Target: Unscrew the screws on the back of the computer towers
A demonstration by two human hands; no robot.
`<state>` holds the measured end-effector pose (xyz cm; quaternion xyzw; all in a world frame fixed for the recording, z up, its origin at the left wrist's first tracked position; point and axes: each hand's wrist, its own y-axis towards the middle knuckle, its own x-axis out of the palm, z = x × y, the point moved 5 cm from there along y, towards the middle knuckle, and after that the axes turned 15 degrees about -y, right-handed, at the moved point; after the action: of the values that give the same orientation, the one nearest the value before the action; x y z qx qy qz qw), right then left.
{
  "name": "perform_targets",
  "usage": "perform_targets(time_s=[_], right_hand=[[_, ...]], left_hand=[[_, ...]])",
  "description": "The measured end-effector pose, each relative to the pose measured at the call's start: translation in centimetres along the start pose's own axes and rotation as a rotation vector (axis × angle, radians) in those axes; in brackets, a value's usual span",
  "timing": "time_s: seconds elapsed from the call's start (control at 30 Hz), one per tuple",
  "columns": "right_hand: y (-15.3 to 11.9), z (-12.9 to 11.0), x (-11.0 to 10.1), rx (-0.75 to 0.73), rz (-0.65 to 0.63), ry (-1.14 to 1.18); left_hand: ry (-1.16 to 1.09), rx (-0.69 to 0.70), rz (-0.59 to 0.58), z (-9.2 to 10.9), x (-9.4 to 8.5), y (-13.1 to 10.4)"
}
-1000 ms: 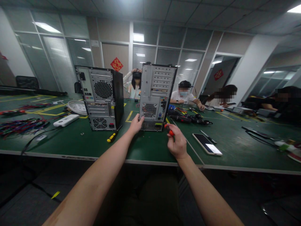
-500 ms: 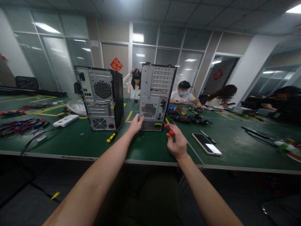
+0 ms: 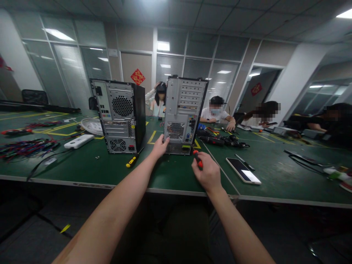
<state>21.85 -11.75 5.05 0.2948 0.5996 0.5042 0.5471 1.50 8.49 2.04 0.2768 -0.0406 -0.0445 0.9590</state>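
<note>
Two computer cases stand upright with their rear panels facing me. At the lower left edge of the right computer case, my left hand grips it, thumb against the rear panel and the other fingers mostly hidden along the side. My right hand is closed around a red and black screwdriver, which points at the case's lower right corner; whether its tip touches cannot be made out. Left of my left hand is the other computer case, with a yellow and black screwdriver lying in front of it.
A phone lies right of my right hand, beside a thin dark tool. Tangled cables, a white power strip and a white basket are at left. Black cables lie behind the phone. Several people sit across the table.
My right hand has turned the screwdriver and lowered slightly, its back now more toward me. My left hand stays on the case. The whole view has shifted slightly.
</note>
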Motion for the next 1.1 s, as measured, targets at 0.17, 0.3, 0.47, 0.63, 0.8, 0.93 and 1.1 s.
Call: perform_targets(time_s=[0.17,0.3,0.47,0.63,0.8,0.93,1.1], right_hand=[[-0.2,0.4,-0.7,0.382,-0.249,-0.065],[-0.2,1.6,0.0,0.58,-0.471,-0.013],[-0.3,3.1,1.3,0.829,-0.575,0.144],[-0.6,2.7,2.3,1.16,-0.658,0.77],[-1.0,1.6,2.6,1.307,-0.742,1.182],[-1.6,1.3,2.9,1.373,-0.756,1.229],[-1.5,1.2,2.9,1.428,-0.707,1.219]], left_hand=[[0.008,0.004,0.001,-0.2,0.0,0.2],[0.014,0.005,-0.001,-0.3,0.1,0.2],[-0.009,0.0,-0.007,-0.2,0.1,0.1],[0.019,-0.002,0.002,0.1,0.0,-0.1],[0.022,-0.002,0.002,0.0,0.0,0.0],[0.009,-0.001,-0.001,-0.3,0.0,0.1],[0.0,-0.003,0.007,-0.5,0.0,0.1]])
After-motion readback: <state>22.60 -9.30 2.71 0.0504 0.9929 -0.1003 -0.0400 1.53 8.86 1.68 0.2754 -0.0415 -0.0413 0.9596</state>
